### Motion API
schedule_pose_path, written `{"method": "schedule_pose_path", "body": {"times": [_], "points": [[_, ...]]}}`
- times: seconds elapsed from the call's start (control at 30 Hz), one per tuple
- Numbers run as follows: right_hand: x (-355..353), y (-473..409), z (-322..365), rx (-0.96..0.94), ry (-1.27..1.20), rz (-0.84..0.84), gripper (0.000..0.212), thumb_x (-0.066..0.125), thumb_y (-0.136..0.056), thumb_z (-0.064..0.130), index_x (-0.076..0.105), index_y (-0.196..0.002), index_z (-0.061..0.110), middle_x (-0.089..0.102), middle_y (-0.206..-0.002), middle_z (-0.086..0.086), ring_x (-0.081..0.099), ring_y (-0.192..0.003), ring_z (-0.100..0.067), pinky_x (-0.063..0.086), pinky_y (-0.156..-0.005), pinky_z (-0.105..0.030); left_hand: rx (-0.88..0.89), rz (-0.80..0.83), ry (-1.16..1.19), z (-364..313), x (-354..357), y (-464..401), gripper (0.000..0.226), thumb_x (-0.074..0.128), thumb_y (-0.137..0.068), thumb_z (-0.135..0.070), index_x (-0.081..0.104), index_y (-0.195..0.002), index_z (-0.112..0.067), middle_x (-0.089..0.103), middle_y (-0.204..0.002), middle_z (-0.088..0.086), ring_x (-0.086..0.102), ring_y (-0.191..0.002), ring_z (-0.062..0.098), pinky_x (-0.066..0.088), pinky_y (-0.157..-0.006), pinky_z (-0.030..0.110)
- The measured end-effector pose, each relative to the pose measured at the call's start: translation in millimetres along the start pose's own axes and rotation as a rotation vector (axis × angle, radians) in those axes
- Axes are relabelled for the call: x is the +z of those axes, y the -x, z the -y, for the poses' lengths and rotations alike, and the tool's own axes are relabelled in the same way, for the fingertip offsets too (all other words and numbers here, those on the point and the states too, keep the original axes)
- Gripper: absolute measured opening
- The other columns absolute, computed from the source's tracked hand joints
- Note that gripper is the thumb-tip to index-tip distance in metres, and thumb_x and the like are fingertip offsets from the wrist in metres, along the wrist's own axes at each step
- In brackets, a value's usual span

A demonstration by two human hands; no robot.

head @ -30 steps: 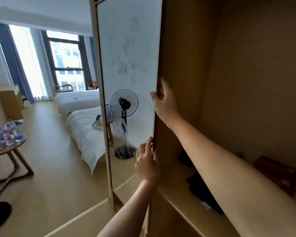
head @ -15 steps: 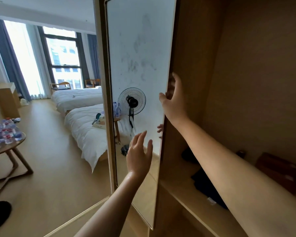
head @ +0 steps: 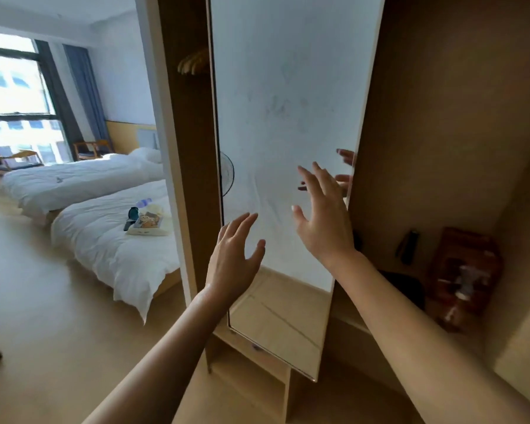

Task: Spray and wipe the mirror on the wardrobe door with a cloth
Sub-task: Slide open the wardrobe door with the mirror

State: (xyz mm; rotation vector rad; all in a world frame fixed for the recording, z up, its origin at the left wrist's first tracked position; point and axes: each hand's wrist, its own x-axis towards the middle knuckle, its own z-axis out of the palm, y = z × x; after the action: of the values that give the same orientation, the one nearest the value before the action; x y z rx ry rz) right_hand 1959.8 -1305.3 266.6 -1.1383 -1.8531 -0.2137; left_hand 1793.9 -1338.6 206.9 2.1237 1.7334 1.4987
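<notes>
The tall mirror (head: 288, 96) on the inside of the wardrobe door faces me, smeared with grey marks across its middle. My left hand (head: 234, 261) hovers in front of its lower left edge, fingers spread, holding nothing. My right hand (head: 325, 221) is raised in front of the mirror's right part, fingers apart and empty; its fingertips are reflected in the glass. No cloth or spray bottle is clearly in view.
Behind the door on the right is the open wardrobe (head: 456, 148) with a shelf holding a dark item (head: 407, 287) and a red-brown box (head: 465, 276). To the left stand two white beds (head: 104, 240), with small items on the nearer one. Wooden hangers (head: 193, 61) hang inside.
Both hands have let go of the door's edge and now hover open in front of the glass. The door has swung so the mirror faces me more squarely.
</notes>
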Motion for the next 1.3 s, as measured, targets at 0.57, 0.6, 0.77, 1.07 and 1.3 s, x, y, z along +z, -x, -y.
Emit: {"method": "schedule_pose_path", "body": {"times": [0.57,0.6,0.77,1.07,1.3], "points": [[65.1,-41.0,-1.8,-0.001,0.402,-0.144,0.067,0.065,-0.089,0.017,0.035,-0.148,0.023,0.029,-0.157,-0.007,0.018,-0.148,-0.024,0.019,-0.118,-0.054,0.35,-0.006,-0.182,81.9,18.6,-109.2,0.055,0.049,-0.098,-0.041,0.038,-0.147,-0.02,0.036,-0.155,0.003,0.031,-0.144,0.023,0.019,-0.119,0.049],[68.1,-46.3,-2.8,0.011,0.412,-0.166,0.066,0.065,-0.088,0.016,0.036,-0.147,0.023,0.029,-0.157,-0.007,0.017,-0.148,-0.023,0.019,-0.118,-0.055,0.362,0.005,-0.179,85.3,20.5,-118.6,0.056,0.049,-0.098,-0.041,0.036,-0.149,-0.02,0.033,-0.156,0.002,0.029,-0.145,0.022,0.018,-0.12,0.048],[78.9,-61.9,-2.6,0.063,0.493,-0.168,0.067,0.063,-0.087,0.014,0.036,-0.148,0.022,0.024,-0.159,-0.007,0.013,-0.149,-0.022,0.018,-0.116,-0.058,0.398,0.022,-0.124,100.7,20.3,-155.4,0.059,0.054,-0.096,-0.038,0.034,-0.149,-0.022,0.03,-0.158,0.001,0.023,-0.147,0.02,0.02,-0.12,0.05],[79.1,-65.6,5.3,0.234,0.655,-0.12,0.075,0.067,-0.087,0.024,0.029,-0.151,0.028,0.016,-0.162,-0.001,0.004,-0.15,-0.018,0.011,-0.119,-0.055,0.539,0.087,-0.005,122.0,16.8,-200.6,0.071,0.058,-0.094,-0.039,0.021,-0.154,-0.032,0.011,-0.163,-0.006,0.004,-0.151,0.014,0.01,-0.122,0.048],[90.1,-64.6,11.3,0.331,0.754,-0.13,0.088,0.076,-0.081,0.031,0.024,-0.152,0.032,0.011,-0.162,-0.002,0.005,-0.149,-0.024,0.015,-0.119,-0.053,0.691,0.175,-0.029,128.9,15.5,-223.4,0.088,0.071,-0.086,-0.034,0.017,-0.155,-0.028,0.003,-0.164,-0.001,-0.006,-0.151,0.022,0.006,-0.12,0.057]]}}
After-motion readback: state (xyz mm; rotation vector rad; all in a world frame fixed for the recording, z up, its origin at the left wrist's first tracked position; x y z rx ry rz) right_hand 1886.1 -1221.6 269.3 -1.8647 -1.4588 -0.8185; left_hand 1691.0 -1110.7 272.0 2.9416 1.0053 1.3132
